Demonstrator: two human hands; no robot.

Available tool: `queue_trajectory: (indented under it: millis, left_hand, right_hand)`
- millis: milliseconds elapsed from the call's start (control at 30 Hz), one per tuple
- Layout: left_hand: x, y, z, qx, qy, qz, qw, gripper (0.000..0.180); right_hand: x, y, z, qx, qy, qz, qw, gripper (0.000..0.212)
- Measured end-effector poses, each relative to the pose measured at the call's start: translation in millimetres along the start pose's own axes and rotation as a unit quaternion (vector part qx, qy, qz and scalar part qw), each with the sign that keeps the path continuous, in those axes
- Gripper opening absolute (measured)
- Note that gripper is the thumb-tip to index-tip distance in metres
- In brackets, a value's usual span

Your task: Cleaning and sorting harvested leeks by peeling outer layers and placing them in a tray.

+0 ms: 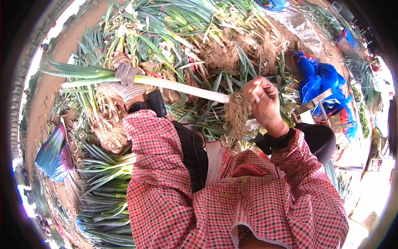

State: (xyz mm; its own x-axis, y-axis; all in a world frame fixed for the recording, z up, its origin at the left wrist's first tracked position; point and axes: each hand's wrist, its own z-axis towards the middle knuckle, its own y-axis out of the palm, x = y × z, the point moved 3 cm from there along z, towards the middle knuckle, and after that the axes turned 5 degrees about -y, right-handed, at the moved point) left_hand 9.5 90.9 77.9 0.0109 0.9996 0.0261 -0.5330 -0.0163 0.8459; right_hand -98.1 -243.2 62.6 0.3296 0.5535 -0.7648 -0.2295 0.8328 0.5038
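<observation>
Checked smock (pixel 261 199): is filling the foreground
Left hand (pixel 127 74): gloved, is gripping the leek (pixel 178 86) by its green leaves (pixel 89 74)
Leek: is stretching between both hands — roots (pixel 237 116) toward the right
Right hand (pixel 264 101): is curling just beside the roots — whether it is pinching anything, I cannot tell

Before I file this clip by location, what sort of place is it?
Likely an outdoor yard or field edge for handling leek-like crops: heaps of rooted stalks lie on brown ground, and the gloved left hand grips a single long stalk.
</observation>
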Motion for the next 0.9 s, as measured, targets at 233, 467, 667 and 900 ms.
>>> queue_trajectory:
  millis: [233,467,667,900]
  left_hand:
    - [-0.7,-0.2,3.1,-0.103,-0.076,0.053,0.99,0.076]
    - [-17.1,5.3,0.7,-0.009,-0.047,0.113,0.992,0.081]
    - [-32.4,16.6,-5.5,0.133,0.059,0.076,0.986,0.074]
    - [2.5,-7.1,-4.5,0.063,-0.014,0.091,0.994,0.077]
  right_hand:
    - [-6.0,46.6,5.7,-0.16,-0.193,-0.746,0.616,0.054]
    - [25.2,34.4,-4.4,-0.069,-0.271,-0.62,0.733,0.036]
    - [18.4,29.5,-5.4,-0.01,-0.336,-0.585,0.738,0.028]
    - [20.6,31.4,1.8,-0.052,-0.268,-0.572,0.774,0.024]
